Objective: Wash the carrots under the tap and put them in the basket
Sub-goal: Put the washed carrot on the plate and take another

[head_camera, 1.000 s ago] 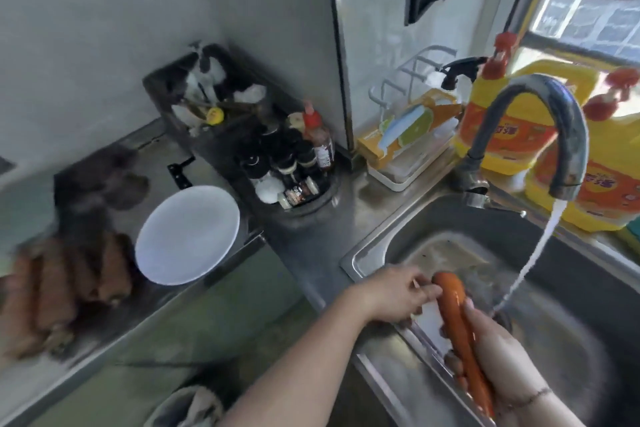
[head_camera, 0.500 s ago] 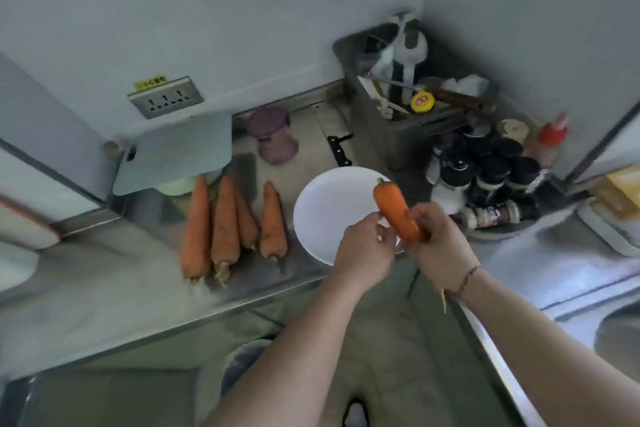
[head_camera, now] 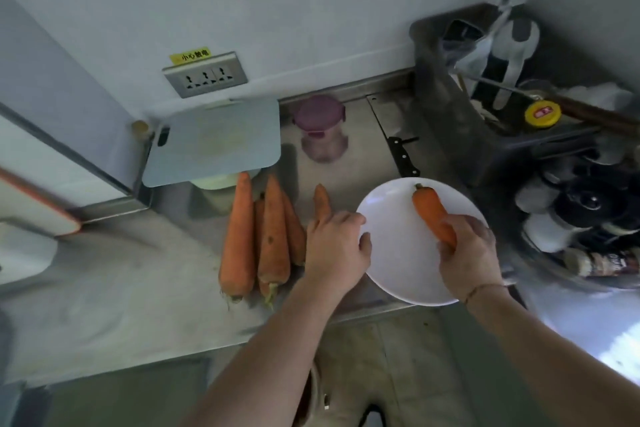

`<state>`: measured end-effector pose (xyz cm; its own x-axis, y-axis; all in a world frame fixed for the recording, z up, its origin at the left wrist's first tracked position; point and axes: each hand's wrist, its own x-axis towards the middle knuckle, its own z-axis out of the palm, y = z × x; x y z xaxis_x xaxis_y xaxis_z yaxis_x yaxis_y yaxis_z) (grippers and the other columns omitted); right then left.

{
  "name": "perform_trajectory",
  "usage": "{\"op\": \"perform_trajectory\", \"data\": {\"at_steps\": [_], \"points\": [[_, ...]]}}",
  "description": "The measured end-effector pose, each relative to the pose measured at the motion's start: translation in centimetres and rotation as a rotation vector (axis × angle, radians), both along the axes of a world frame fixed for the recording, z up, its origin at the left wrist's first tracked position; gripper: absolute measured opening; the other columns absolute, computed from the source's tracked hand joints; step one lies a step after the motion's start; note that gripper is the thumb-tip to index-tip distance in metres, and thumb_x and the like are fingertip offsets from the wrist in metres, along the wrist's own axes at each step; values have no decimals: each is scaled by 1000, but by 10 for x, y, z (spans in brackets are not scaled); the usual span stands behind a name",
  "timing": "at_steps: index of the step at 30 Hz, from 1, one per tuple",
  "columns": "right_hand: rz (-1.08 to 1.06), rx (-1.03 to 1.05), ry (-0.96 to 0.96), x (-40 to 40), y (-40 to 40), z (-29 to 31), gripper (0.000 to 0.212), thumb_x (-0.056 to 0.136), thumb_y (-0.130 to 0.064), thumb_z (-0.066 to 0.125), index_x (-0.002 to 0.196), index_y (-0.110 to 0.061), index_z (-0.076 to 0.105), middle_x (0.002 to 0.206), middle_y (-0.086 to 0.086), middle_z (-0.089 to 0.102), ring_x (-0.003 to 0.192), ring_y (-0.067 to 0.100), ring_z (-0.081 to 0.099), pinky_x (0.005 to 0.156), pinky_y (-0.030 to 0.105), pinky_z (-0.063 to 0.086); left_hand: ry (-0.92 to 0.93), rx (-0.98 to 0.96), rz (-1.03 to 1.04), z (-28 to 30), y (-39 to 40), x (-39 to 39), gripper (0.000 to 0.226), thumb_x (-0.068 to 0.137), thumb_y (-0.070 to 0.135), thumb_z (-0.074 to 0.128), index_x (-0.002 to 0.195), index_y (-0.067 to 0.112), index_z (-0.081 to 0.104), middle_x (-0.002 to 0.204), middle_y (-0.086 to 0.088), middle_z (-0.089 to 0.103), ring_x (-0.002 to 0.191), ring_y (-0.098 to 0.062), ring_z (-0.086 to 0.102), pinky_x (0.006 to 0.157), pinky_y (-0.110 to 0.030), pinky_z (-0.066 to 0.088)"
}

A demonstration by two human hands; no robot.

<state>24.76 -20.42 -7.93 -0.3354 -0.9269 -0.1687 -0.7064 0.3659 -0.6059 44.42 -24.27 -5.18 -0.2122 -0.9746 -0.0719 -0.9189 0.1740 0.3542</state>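
My right hand grips the thin end of a wet carrot, holding it over a white plate on the steel counter. Several unwashed carrots lie side by side on the counter left of the plate. My left hand hovers with relaxed fingers over the rightmost carrot of that group, its thumb at the plate's left rim. No basket, tap or sink is in view.
A blue cutting board rests on a pale container at the back. A purple-lidded jar and a black-handled knife lie behind the plate. A utensil rack and spice jars crowd the right corner.
I turned from the running tap to the counter. The right hand carried the carrot down over the plate. The left hand let go of it and moved left toward the unwashed carrots.
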Motion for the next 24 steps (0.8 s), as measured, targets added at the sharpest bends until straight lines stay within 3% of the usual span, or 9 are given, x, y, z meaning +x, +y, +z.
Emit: {"op": "perform_trajectory", "data": {"at_steps": [3,6,8,10,13,17,20,24], "points": [[14,11,241,9,-4,5,49,83,-16,67,130,-20,55,144,10,41,124,38,32,104,52,35,95,-28,-36,1,-7,17,23,98,24,51,115,26,67,113,7,67,120,-20,55,99,-36,38],[268,-116,329,47,0,20,54,76,-35,72,126,-29,55,139,4,46,123,36,35,95,52,42,296,6,-12,2,-14,36,23,97,12,54,112,20,70,112,3,68,103,-14,61,97,-31,47],[525,-159,364,87,8,22,47,77,-50,62,119,-31,55,125,-2,58,113,30,46,86,45,46,399,8,2,5,-21,44,26,96,7,54,112,19,71,113,3,68,104,-11,62,97,-28,48],[603,-121,384,123,16,26,53,80,-63,48,122,-30,51,110,-5,65,92,24,58,70,36,45,383,28,22,9,-26,48,27,97,9,53,115,21,69,117,4,66,107,-9,60,97,-22,46],[460,41,287,145,17,29,60,87,-74,37,128,-29,35,103,-8,65,83,21,66,62,30,41,260,28,69,12,-35,51,28,99,16,49,122,20,65,123,4,62,112,-13,58,98,-22,43],[373,170,294,150,8,22,62,83,-80,40,112,-26,36,95,-6,67,85,21,66,61,30,41,-136,81,-4,8,-49,48,48,97,16,48,144,27,47,149,1,44,136,-25,39,114,-43,26],[252,173,212,149,2,13,54,81,-77,49,108,-30,48,94,-6,67,86,21,65,69,32,51,-160,128,-67,7,-58,51,53,95,7,47,141,33,50,153,3,39,138,-25,34,112,-43,23],[120,156,12,143,3,6,38,78,-68,57,89,-32,60,78,-9,65,74,17,62,64,28,46,-194,117,-174,5,-58,58,59,92,2,48,141,36,51,154,7,36,140,-23,30,111,-43,22]]}}
